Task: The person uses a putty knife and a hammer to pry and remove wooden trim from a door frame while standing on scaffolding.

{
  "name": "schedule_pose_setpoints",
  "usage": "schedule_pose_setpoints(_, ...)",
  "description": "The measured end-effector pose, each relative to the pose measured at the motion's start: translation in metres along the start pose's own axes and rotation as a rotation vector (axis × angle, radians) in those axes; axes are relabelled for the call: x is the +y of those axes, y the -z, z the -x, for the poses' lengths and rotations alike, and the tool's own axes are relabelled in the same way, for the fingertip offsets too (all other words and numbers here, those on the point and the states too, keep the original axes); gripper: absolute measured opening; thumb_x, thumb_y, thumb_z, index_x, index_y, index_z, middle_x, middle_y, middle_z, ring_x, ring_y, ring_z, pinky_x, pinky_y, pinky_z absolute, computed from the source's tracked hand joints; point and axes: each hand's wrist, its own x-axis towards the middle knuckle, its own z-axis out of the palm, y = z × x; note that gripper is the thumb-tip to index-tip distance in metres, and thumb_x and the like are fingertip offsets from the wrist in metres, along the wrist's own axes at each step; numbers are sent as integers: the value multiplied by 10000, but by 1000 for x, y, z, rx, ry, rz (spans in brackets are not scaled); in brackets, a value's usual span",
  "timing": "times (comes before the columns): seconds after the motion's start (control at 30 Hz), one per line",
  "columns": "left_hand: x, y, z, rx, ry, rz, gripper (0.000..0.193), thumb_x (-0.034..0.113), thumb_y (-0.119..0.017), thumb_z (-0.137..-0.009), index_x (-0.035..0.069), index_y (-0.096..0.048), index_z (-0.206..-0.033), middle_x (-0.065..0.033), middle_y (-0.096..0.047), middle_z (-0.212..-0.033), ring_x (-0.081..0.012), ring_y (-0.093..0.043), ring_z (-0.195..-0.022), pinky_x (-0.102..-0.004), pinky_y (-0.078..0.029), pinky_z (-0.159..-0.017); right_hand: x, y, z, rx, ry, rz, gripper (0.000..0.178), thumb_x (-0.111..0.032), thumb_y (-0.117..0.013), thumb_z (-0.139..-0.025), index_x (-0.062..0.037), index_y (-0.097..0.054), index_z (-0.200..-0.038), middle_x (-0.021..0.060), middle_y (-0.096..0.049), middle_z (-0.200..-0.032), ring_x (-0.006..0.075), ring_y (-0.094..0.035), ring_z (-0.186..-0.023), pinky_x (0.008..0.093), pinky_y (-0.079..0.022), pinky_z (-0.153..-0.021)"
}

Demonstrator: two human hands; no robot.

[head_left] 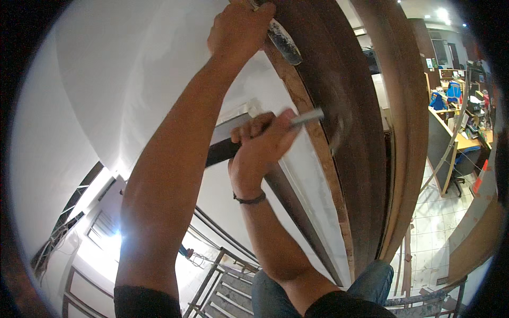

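My right hand (262, 146), with a dark bracelet at the wrist, is closed around a tool with a black grip (220, 152) and a grey metal shaft (308, 117). The shaft points right, toward a dark brown wooden panel (328, 69), and its far end is smeared by motion. Higher up, my left hand (238, 29) is wrapped round a flat grey blade-like piece (285, 42) crusted with white. That piece lies against the panel's upper edge; its other end is cut off by the frame. A lighter wood strip (313, 132) runs along the panel's left side.
White wall or ceiling surfaces (95, 79) fill the left. Below my legs (371, 283) stands a slatted metal scaffold (233, 291). A second brown curved board (408, 132) hangs right of the panel. Office desks (469, 140) and a tiled floor (432, 212) lie lower right.
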Motion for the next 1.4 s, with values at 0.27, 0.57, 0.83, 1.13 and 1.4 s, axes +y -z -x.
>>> schedule_pose_setpoints(0.27,-3,-1,2,14,-32,12,522,431,-555,-837,-57,-653,-678,-199,-646,-637,-328,-667,-639,-440,-515,-671,6,14,2,-45,-84,117,232,-345,-432,-995,-120,-375,-987,-2,-401,-588,83,-354,-413,254,-332,-370)
schedule_pose_setpoints(0.57,-8,-1,-3,10,-114,14,503,402,-543,-852,-51,-649,-662,-200,-634,-608,-316,-663,-612,-407,-525,-643,7,42,11,-121,125,16,401,-495,-373,-973,-122,-397,-1120,16,-474,-649,81,-439,-483,279,-499,-479)
schedule_pose_setpoints(0.83,-13,0,-14,-79,-200,10,509,391,-524,-863,-39,-630,-610,-186,-621,-569,-313,-659,-612,-402,-528,-656,26,18,-4,19,114,-57,277,-359,-434,-994,-112,-353,-895,-2,-358,-528,104,-336,-376,260,-341,-345)
schedule_pose_setpoints(1.13,3,10,3,-68,-116,6,508,382,-538,-846,-43,-627,-583,-186,-616,-553,-312,-655,-605,-412,-525,-674,20,19,-6,-163,16,-167,374,-480,-369,-986,-159,-321,-798,-11,-306,-511,86,-255,-372,251,-246,-333)
schedule_pose_setpoints(1.4,4,9,3,8,-75,30,515,405,-565,-825,-67,-630,-630,-192,-632,-593,-323,-669,-642,-414,-529,-667,30,18,-1,-165,42,-196,407,-507,-344,-982,-155,-315,-780,-8,-305,-504,96,-262,-352,255,-251,-310)
